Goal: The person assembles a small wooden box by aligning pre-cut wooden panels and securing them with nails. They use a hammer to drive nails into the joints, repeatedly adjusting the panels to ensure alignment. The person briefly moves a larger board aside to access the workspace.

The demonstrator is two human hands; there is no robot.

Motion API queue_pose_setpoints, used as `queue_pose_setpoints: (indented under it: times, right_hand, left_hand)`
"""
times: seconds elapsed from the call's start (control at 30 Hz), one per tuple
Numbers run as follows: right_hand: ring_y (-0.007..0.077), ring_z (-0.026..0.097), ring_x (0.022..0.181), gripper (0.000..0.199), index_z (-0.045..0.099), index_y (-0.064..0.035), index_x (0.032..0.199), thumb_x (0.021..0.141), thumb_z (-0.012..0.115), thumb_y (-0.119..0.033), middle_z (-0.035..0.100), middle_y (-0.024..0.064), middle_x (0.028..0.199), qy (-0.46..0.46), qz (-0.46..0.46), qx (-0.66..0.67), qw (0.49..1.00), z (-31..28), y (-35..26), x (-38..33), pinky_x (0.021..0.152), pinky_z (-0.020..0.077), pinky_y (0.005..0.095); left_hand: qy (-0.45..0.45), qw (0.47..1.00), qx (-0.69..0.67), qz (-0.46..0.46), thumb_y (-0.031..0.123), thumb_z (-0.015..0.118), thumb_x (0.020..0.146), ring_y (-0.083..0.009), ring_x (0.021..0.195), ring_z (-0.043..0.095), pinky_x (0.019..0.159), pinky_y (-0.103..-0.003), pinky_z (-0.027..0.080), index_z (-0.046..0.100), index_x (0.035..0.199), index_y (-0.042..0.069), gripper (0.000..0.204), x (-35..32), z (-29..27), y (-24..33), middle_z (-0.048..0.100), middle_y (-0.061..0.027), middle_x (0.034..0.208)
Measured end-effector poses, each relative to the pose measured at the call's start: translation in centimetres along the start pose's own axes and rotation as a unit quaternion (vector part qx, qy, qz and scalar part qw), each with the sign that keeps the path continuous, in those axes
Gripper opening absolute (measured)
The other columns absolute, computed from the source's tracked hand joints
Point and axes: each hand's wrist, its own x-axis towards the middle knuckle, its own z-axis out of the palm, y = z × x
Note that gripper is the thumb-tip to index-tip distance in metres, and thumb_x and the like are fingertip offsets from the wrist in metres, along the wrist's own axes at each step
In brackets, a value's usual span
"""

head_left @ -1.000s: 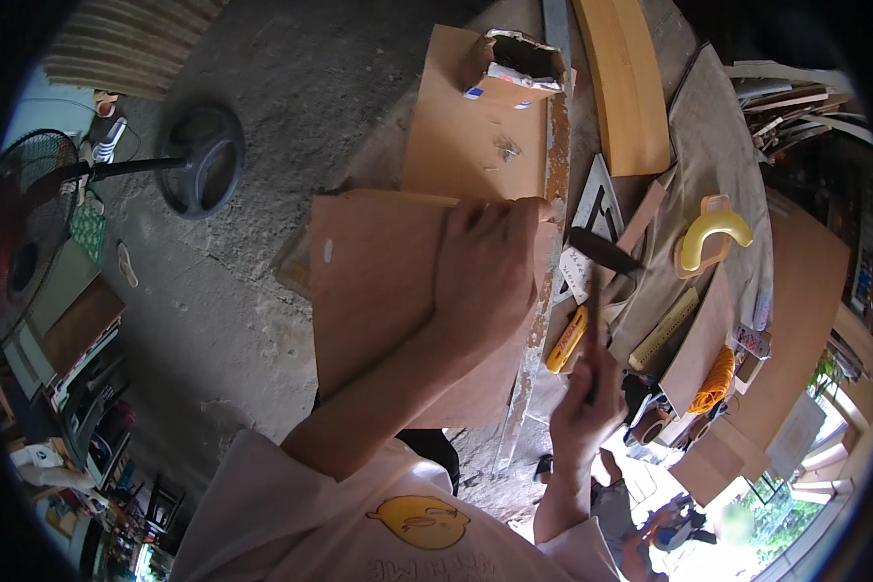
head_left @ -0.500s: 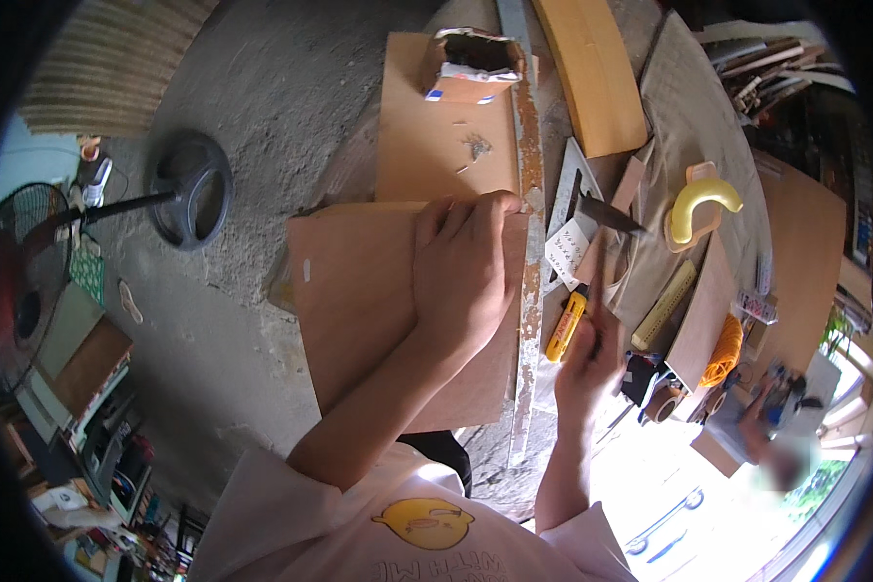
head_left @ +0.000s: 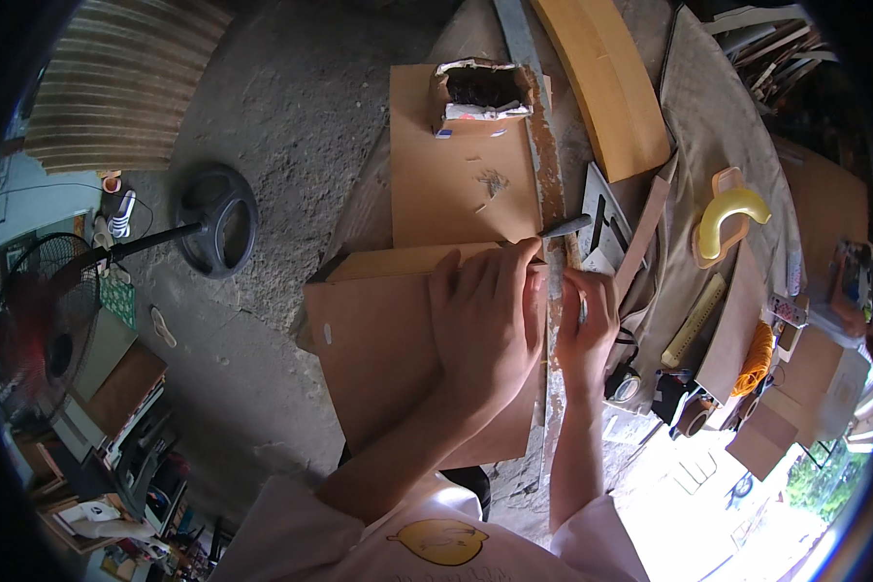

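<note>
My left hand (head_left: 485, 335) lies over a brown wooden box (head_left: 383, 359), its fingers curled across the far right corner. Whether the fingertips pinch something small there is hidden. In my right hand (head_left: 586, 325) is a hammer, its dark head (head_left: 566, 226) just beyond the left fingertips, beside that corner; the fist covers much of the handle. Past the box, small nails (head_left: 493, 181) lie scattered on a flat wooden board (head_left: 427, 199). An open small carton (head_left: 485, 121) with dark contents stands at that board's far end.
A rust-flaked metal bar (head_left: 551, 194) runs along the box's right side. Right of it lie a triangular square (head_left: 603, 218), a thick yellowish plank (head_left: 611, 107), a yellow curved object (head_left: 732, 215) and orange cord (head_left: 755, 359). A standing fan (head_left: 53, 301) is on the left.
The hammer has come left, its head now close to the box's far right corner. My right hand has moved nearer the left hand. The yellow utility knife no longer shows.
</note>
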Motion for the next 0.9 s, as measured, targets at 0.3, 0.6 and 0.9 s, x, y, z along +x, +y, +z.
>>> queue_pose_setpoints:
  times: [0.3, 0.6, 0.9]
  right_hand:
    - [0.0223, 0.062, 0.094, 0.026, 0.075, -0.0143, 0.103, 0.079, 0.070, -0.006, 0.065, 0.0029, 0.099, -0.139, -0.241, -0.040, 0.960, 4.8, -0.2, 10.5, 0.085, 0.0468, 0.0373]
    - [0.0188, 0.057, 0.101, 0.016, 0.070, -0.0165, 0.097, 0.082, 0.066, -0.015, 0.059, -0.0013, 0.101, -0.210, -0.369, -0.090, 0.901, 6.1, -0.6, 13.1, 0.092, 0.0459, 0.0343]
    - [0.0262, 0.057, 0.105, 0.017, 0.067, -0.0125, 0.103, 0.087, 0.066, -0.009, 0.064, 0.0019, 0.108, -0.077, -0.412, -0.092, 0.903, 2.5, 1.5, 13.8, 0.096, 0.0459, 0.0396]
  left_hand:
    - [-0.182, 0.969, -0.092, 0.138, 0.025, 0.077, 0.090, -0.0278, 0.141, 0.049, 0.118, -0.052, 0.030, 0.059, 0.132, 0.013, 0.047, -6.1, -4.6, -0.2, 0.057, -0.0095, 0.147]
    - [-0.349, 0.887, 0.134, 0.271, 0.051, 0.067, 0.089, -0.0234, 0.149, 0.038, 0.124, -0.046, 0.027, 0.052, 0.142, 0.014, 0.067, -12.6, -5.6, -1.8, 0.042, -0.0056, 0.160]
    - [-0.326, 0.926, 0.082, 0.170, 0.047, 0.088, 0.071, -0.0298, 0.144, 0.044, 0.116, -0.054, 0.034, 0.048, 0.145, 0.019, 0.089, -15.7, -6.1, -1.4, 0.044, -0.0095, 0.158]
